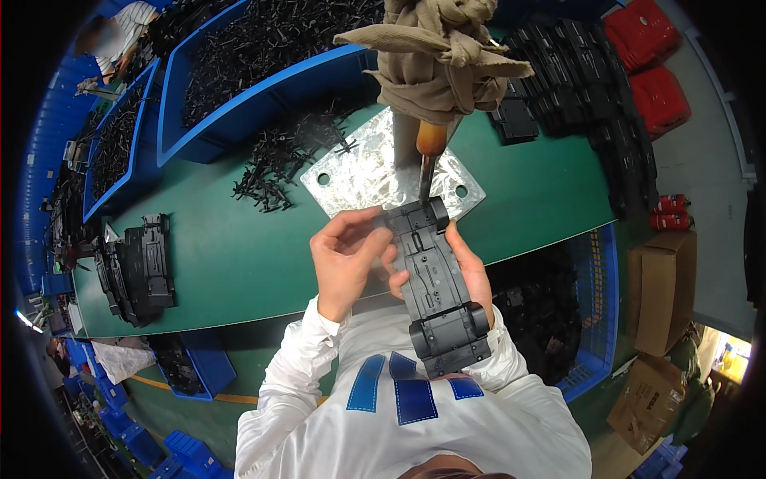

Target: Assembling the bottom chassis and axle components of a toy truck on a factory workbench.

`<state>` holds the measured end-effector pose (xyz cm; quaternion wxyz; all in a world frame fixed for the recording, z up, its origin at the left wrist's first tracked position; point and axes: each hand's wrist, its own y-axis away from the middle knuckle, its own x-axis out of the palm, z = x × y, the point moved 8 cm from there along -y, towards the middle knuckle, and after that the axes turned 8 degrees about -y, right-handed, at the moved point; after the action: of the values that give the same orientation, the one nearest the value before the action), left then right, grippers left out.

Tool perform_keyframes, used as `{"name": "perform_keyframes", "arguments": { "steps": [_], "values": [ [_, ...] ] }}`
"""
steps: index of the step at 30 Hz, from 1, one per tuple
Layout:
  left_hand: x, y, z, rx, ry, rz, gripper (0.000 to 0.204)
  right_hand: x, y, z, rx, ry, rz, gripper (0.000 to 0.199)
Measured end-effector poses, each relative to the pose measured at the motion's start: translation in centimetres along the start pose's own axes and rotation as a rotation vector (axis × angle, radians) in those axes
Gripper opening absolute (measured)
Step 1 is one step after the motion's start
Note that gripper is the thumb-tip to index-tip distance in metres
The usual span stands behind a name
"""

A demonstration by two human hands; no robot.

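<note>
black plastic chassis-shaped panel with rounded wheel arches lies, in the head view, before the person's chest, clamped in the bare right hand. the bare left hand curls at its upper left edge; whether those fingertips pinch anything, i cannot tell. beyond, a shiny silver metal plate rests on the green tabletop.

Plate on table, behind the chassis
</note>
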<state>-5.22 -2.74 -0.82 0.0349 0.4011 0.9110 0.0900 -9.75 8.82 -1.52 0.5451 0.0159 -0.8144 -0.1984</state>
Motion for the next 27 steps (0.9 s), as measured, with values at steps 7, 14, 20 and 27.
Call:
{"name": "perform_keyframes", "arguments": {
  "steps": [7, 14, 20, 27],
  "values": [
    [-0.06, -0.05, 0.21, 0.0, -0.006, 0.0, 0.023, 0.25, 0.06, 0.12, -0.04, -0.008, -0.022, 0.059],
    [-0.32, -0.14, 0.52, -0.032, 0.048, 0.007, 0.029, 0.14, 0.07, 0.14, -0.023, 0.04, -0.005, 0.059],
    [-0.06, -0.03, 0.22, -0.004, 0.001, -0.004, 0.022, 0.14, 0.05, 0.02, -0.026, 0.001, -0.056, 0.06],
    [-0.43, -0.13, 0.56, -0.031, 0.042, -0.002, 0.029, 0.08, 0.05, 0.0, -0.007, 0.019, -0.016, 0.06]
  ]
}}
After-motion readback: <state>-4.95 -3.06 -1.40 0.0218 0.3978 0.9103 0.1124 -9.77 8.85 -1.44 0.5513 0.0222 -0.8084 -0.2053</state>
